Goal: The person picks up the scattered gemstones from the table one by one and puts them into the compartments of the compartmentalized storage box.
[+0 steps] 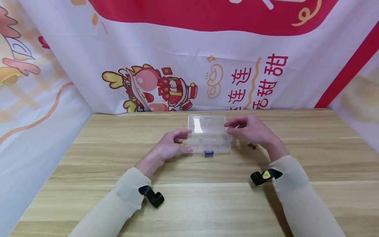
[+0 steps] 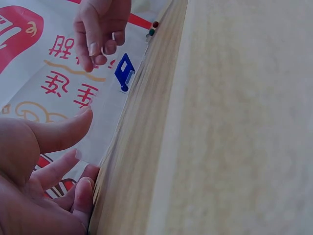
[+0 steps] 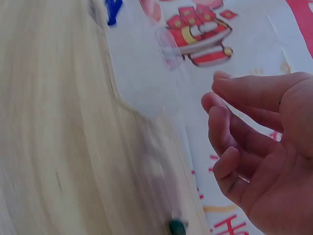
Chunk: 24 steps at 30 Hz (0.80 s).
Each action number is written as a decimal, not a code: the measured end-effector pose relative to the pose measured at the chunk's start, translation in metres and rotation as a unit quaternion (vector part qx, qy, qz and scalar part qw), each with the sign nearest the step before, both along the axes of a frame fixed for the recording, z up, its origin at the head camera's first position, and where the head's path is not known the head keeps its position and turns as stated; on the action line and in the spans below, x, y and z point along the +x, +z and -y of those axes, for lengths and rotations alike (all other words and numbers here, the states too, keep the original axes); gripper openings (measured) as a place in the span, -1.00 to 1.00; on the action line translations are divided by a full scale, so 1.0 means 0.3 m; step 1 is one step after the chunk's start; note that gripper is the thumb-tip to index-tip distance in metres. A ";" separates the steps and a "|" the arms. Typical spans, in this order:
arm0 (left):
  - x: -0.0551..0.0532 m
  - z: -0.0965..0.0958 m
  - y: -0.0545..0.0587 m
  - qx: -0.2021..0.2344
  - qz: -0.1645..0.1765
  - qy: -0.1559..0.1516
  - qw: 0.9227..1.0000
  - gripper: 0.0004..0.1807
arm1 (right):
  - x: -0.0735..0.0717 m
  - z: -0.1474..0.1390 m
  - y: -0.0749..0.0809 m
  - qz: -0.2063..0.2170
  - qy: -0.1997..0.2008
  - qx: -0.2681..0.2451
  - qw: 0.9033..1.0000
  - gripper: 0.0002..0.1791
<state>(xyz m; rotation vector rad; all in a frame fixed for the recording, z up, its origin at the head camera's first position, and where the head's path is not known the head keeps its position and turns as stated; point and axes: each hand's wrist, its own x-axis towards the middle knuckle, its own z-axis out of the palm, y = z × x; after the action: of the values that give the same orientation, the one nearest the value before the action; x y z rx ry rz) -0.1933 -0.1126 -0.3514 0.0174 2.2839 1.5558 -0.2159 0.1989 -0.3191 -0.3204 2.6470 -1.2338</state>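
A clear plastic compartment box (image 1: 217, 147) lies on the table with its lid (image 1: 212, 123) laid back toward the wall. A blue latch (image 2: 124, 72) marks its front edge. My left hand (image 1: 171, 144) holds the box's left end, thumb at the front corner and index finger near the hinge side. Over the right side of the lid hovers my right hand (image 1: 247, 128), its fingers loosely bent, with nothing visible between thumb and fingertips (image 3: 220, 100). Two small bead-like pieces, one dark red (image 2: 155, 24) and one green (image 2: 152, 32), lie right of the box.
The wooden table (image 1: 207, 204) meets a printed cloth (image 1: 183, 42) hanging close behind the box. More printed cloth (image 1: 44, 92) hangs on the left side. Each sleeve carries a black wrist camera (image 1: 152, 197).
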 end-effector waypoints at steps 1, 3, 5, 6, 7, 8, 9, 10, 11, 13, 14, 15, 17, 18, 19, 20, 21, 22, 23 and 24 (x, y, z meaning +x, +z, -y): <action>0.000 0.000 0.000 0.001 0.001 0.001 1.000 -0.26 | -0.001 -0.012 -0.001 0.004 -0.001 0.000 1.000 -0.68; -0.002 0.000 0.000 0.001 0.001 0.002 1.000 -0.26 | -0.001 -0.035 -0.004 0.009 -0.001 -0.002 1.000 -0.67; -0.001 0.000 0.001 0.000 0.002 0.002 1.000 -0.26 | -0.003 -0.059 -0.008 0.014 -0.001 -0.009 1.000 -0.66; -0.001 0.000 0.001 0.000 0.002 0.002 1.000 -0.26 | -0.004 -0.071 -0.011 0.016 0.000 -0.013 1.000 -0.66; -0.001 -0.001 0.003 -0.001 0.005 0.004 1.000 -0.26 | -0.005 -0.083 -0.013 0.017 0.000 -0.015 1.000 -0.66; 0.000 -0.001 0.004 -0.001 0.005 0.003 1.000 -0.26 | -0.006 -0.095 -0.017 0.019 0.001 -0.016 1.000 -0.65; 0.001 -0.002 0.005 -0.002 0.006 0.004 1.000 -0.26 | -0.008 -0.108 -0.021 0.022 0.002 -0.015 1.000 -0.65; 0.001 -0.002 0.005 -0.002 0.006 0.004 1.000 -0.26 | -0.009 -0.121 -0.026 0.025 0.004 -0.015 1.000 -0.65; 0.001 -0.003 0.006 -0.001 0.008 0.005 1.000 -0.26 | -0.011 -0.134 -0.032 0.029 0.006 -0.015 0.999 -0.64; 0.002 -0.004 0.008 -0.001 0.008 0.005 1.000 -0.26 | -0.013 -0.160 -0.041 0.038 0.008 -0.008 0.999 -0.65; 0.002 -0.003 0.007 -0.002 0.008 0.004 1.000 -0.26 | -0.015 -0.172 -0.046 0.043 0.009 -0.005 0.999 -0.65; 0.002 -0.003 0.007 -0.002 0.007 0.004 1.000 -0.26 | -0.016 -0.185 -0.051 0.048 0.009 -0.002 0.999 -0.65; 0.001 -0.003 0.007 -0.003 0.006 0.003 1.000 -0.26 | -0.018 -0.210 -0.060 0.056 0.006 0.004 0.998 -0.66; 0.002 -0.003 0.007 -0.004 0.006 0.003 1.000 -0.26 | -0.019 -0.222 -0.065 0.058 0.004 0.010 0.998 -0.66; 0.001 -0.003 0.006 -0.005 0.006 0.003 1.000 -0.26 | -0.020 -0.234 -0.069 0.059 0.002 0.011 0.998 -0.66; 0.001 -0.003 0.006 -0.005 0.006 0.003 1.000 -0.26 | -0.021 -0.245 -0.072 0.060 0.001 0.016 0.998 -0.66; 0.001 -0.003 0.005 -0.005 0.005 0.003 1.000 -0.26 | -0.021 -0.255 -0.075 0.061 0.000 0.021 0.998 -0.66; 0.001 -0.002 0.005 -0.005 0.005 0.003 1.000 -0.26 | -0.020 -0.264 -0.077 0.062 0.000 0.027 0.998 -0.66; 0.002 -0.002 0.005 -0.004 0.005 0.002 1.000 -0.25 | -0.020 -0.272 -0.079 0.065 0.001 0.031 0.997 -0.67; 0.002 -0.002 0.006 -0.003 0.004 0.002 1.000 -0.25 | -0.020 -0.277 -0.079 0.071 0.001 0.032 0.997 -0.67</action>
<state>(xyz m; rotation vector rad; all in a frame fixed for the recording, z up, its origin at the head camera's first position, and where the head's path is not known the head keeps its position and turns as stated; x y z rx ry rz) -0.1927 -0.1119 -0.3497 0.0051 2.2843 1.5472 -0.2219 0.2821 -0.3428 -0.2169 2.5572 -1.1242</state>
